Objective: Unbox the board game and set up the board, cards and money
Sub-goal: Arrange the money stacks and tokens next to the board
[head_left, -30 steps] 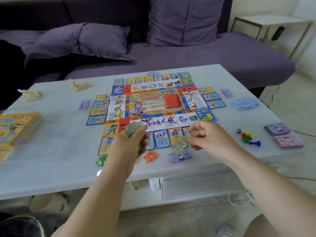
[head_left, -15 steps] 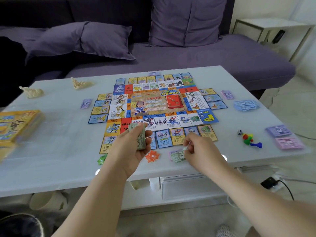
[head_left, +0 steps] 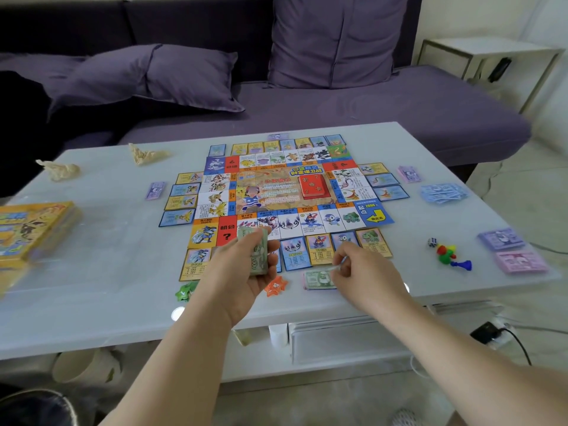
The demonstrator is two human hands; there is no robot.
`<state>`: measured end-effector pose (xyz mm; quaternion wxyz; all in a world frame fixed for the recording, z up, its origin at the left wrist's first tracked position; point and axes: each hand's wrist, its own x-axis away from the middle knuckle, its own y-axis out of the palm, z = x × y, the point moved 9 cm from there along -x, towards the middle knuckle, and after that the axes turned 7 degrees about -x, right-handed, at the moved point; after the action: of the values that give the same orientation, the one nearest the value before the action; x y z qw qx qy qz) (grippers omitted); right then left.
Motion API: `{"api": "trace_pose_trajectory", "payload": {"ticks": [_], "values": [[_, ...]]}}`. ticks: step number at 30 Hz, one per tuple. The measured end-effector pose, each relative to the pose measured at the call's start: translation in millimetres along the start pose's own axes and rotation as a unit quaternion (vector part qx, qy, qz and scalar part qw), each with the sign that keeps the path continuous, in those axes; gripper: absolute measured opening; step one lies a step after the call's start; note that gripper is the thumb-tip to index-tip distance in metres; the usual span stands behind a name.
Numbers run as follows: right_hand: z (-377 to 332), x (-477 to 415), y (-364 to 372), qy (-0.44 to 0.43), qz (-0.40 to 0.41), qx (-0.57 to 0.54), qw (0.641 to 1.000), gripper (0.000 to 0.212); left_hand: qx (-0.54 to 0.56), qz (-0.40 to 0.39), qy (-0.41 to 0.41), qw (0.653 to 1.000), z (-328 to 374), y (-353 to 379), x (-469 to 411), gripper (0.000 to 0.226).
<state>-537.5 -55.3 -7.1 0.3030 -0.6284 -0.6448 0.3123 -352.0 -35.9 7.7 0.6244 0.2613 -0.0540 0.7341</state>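
On the pale grey table (head_left: 92, 272), seen from the head camera, the colourful square paper game board (head_left: 276, 192) lies unfolded, ringed with cards, with a red card deck (head_left: 314, 186) on its centre and purple, pink and blue money stacks at the right. By my judgement only the green money is left to lay out. The left hand (head_left: 236, 278) grips a thick wad of green notes (head_left: 256, 250) over the board's near edge, while the right hand (head_left: 365, 272), fingers curled, appears to pinch the top of a small green note pile (head_left: 318, 278) just before the board.

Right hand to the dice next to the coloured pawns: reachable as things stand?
Probably yes. The dice sits on the table right of the right hand, with nothing between. That hand is pinching the green notes, though; the left hand grips a money wad.
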Motion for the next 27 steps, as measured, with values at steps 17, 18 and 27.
{"api": "trace_pose_trajectory", "payload": {"ticks": [17, 18, 27], "values": [[-33, 6, -25, -0.024, -0.02, -0.326, 0.945, 0.019, -0.101, -0.118, 0.005, 0.988, -21, 39, 4, 0.008], [-33, 7, -20, -0.016, -0.039, -0.327, 0.944, 0.019, -0.118, -0.122, 0.007, 0.985, -23, 43, 4, 0.01], [-3, -25, -43, 0.043, 0.007, -0.368, 0.929, 0.016, -0.192, -0.133, 0.05, 0.971, -7, 89, -27, 0.005]]}}
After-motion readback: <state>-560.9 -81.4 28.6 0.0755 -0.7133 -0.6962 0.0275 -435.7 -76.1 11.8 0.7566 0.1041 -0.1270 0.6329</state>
